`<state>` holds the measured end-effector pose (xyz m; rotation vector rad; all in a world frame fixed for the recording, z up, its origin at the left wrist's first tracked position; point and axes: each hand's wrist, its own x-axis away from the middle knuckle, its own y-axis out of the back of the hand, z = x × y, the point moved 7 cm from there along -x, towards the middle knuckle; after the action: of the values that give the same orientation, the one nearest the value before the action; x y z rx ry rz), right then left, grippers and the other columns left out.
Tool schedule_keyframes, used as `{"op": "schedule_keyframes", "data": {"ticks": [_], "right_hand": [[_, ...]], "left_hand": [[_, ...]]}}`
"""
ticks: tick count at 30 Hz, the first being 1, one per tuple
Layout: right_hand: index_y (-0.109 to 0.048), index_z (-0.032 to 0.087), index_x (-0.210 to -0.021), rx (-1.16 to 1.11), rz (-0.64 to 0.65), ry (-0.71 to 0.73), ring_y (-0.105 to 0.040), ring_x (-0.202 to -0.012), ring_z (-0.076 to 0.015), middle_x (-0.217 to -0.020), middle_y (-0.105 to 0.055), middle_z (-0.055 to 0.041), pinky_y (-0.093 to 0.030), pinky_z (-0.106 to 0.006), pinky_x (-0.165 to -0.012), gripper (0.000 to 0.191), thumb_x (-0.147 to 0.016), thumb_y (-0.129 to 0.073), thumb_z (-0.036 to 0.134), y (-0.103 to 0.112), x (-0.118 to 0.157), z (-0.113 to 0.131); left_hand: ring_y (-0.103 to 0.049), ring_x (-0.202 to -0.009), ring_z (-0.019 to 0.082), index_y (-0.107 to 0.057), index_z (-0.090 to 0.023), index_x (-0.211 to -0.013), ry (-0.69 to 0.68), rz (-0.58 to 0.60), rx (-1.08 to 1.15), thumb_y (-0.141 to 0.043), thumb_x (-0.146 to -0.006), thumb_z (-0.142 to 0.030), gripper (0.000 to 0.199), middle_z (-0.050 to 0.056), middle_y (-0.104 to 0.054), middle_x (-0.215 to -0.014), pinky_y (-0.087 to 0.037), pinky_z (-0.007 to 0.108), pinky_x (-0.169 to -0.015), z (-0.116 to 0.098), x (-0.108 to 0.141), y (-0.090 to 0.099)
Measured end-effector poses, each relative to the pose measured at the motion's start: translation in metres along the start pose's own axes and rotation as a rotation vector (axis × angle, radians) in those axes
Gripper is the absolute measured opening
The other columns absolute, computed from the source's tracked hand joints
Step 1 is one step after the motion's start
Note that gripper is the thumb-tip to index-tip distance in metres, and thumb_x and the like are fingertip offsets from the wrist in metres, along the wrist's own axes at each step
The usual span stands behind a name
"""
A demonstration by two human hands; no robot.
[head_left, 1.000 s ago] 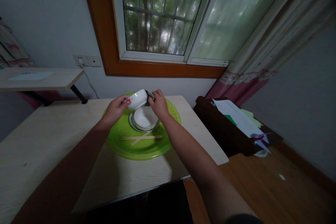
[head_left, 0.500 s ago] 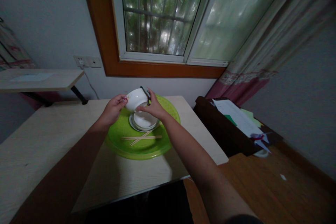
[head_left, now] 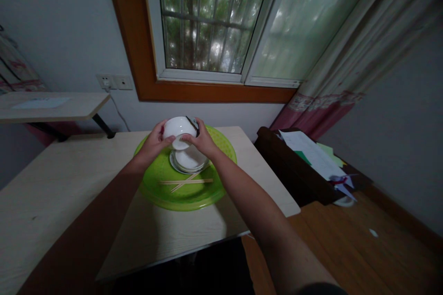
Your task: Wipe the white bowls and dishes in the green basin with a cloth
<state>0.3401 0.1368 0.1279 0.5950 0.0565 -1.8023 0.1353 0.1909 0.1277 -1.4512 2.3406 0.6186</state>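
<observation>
A white bowl (head_left: 178,128), tilted with its foot towards me, is held up between both hands above the stacked dishes. My left hand (head_left: 157,140) grips its left side, thumb near the foot. On the right, my right hand (head_left: 202,140) closes round the bowl with its thumb by the foot. A thin dark-edged pad (head_left: 192,123) is pressed between the right fingers and the bowl; its kind is unclear. Under the bowl, white dishes (head_left: 190,160) stand stacked on a round green tray (head_left: 194,200). Crossed wooden chopsticks (head_left: 187,182) lie in front of them.
The tray rests on a pale wooden table (head_left: 79,184). A raised shelf (head_left: 76,108) stands at the left, with a wall socket (head_left: 114,82) behind. Beyond the table's right edge is a dark brown box-like piece (head_left: 277,166) with papers on it. A window is ahead.
The bowl has turned so that its foot faces me more. My left hand has shifted up and right, taking a fuller grip round its side.
</observation>
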Motion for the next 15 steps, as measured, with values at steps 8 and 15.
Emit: {"op": "schedule_keyframes", "data": {"ticks": [8, 15], "right_hand": [[-0.061, 0.025, -0.159, 0.17, -0.021, 0.169, -0.06, -0.151, -0.0361, -0.157, -0.068, -0.0176, -0.042, -0.057, -0.135, 0.087, -0.084, -0.099, 0.046, 0.0, -0.002, 0.004], [-0.065, 0.031, -0.159, 0.245, 0.01, 0.38, -0.054, -0.16, -0.033, -0.17, -0.059, -0.015, -0.04, -0.053, -0.138, 0.07, -0.095, -0.091, 0.046, 0.001, 0.006, 0.03]], "left_hand": [[-0.065, -0.145, 0.037, -0.06, -0.024, -0.141, 0.105, -0.137, -0.196, -0.097, -0.07, -0.044, 0.083, 0.019, -0.068, -0.152, -0.052, 0.051, -0.121, 0.002, 0.004, 0.002], [-0.073, -0.125, 0.032, -0.054, -0.025, -0.132, 0.139, -0.19, -0.202, -0.098, -0.069, -0.041, 0.078, 0.014, -0.072, -0.136, -0.059, 0.044, -0.105, 0.003, 0.006, 0.007]]}}
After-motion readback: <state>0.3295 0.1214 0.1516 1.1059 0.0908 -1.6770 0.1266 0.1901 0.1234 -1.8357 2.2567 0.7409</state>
